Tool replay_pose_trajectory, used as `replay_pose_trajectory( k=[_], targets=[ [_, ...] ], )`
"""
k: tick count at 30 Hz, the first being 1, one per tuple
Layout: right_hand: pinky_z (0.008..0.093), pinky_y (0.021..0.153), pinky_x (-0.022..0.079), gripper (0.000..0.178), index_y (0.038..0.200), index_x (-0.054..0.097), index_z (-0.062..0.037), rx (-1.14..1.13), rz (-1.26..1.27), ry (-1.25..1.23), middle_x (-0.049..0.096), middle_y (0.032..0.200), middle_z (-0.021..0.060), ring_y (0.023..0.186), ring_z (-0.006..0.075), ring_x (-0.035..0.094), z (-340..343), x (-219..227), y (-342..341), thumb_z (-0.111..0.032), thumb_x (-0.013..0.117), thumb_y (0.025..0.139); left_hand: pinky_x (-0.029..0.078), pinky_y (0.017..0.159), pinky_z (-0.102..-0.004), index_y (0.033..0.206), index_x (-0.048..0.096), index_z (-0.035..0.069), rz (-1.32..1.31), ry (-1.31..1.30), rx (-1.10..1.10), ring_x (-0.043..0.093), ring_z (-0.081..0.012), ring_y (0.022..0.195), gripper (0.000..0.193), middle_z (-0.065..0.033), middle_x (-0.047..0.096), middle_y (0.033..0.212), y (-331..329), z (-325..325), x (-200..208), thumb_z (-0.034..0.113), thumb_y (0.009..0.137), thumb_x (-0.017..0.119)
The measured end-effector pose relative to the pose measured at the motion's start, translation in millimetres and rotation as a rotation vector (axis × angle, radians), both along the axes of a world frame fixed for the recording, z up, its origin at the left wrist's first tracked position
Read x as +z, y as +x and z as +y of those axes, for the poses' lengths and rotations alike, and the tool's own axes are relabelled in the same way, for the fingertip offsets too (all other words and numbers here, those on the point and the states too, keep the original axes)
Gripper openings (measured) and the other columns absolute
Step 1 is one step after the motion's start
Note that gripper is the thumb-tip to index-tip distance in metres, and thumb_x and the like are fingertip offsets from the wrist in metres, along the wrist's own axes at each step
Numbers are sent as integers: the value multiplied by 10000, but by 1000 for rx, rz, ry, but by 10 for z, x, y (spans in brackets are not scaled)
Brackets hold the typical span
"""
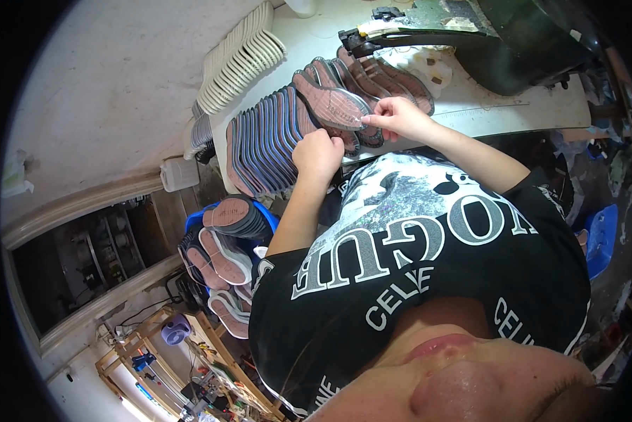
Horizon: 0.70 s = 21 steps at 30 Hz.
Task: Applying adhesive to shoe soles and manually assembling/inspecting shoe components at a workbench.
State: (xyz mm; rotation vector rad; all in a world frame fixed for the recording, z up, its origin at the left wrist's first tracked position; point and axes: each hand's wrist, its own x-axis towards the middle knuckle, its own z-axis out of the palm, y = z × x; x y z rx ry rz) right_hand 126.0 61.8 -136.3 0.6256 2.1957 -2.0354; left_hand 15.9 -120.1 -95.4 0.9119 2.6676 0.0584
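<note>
Pinching with right-hand fingers the lower-right end of a flat, pinkish-brown, dark-rimmed shoe sole, slanting lengthwise toward the frame's upper left. With left-hand fingers curled below, hold unclear.

Only legible text is on the black T-shirt: big pale capitals across the chest, smaller white capitals near the neckline; marking on top sole in blue bin too small to read.

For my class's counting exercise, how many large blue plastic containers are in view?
2: a blue plastic bin holding brown shoe soles, at the left, and a blue plastic tub at the far right. More may be hidden.
</note>
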Motion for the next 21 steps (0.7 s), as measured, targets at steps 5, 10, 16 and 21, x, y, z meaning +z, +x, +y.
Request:
replay_pose_trajectory(
  k=[5,10,16,21],
  targets=[
    [215,456,439,320,736,539,-46,-40,114,94,597,604,15,504,71,564,-105,97,-8,-291,699,864,530,715,-479,794,675,-10,112,68,-46,662,-397,758,287,-230,669,806,-17,13,-46,240,786,534],
    [224,462,438,279,789,591,-21,-112,4,117,602,602,25,525,69,574,24,216,4,-269,685,876,504,638,-469,709,644,0,9,370,42,642,-377,667,268,-214,631,682,-237,79,73,252,761,566],
    [300,576,503,348,889,656,25,201,-124,548,661,704,40,601,132,628,40,791,177,-323,647,904,298,444,-262,641,547,-6,-313,938,282,385,-48,469,211,-5,436,488,-380,-275,573,126,801,584],
    [276,774,476,440,1101,623,4,215,306,72,660,944,73,890,105,598,-81,1009,-57,-401,574,937,293,436,-255,666,552,-4,-242,949,183,389,-32,474,192,2,449,496,-109,-184,983,111,815,590]
  ],
)
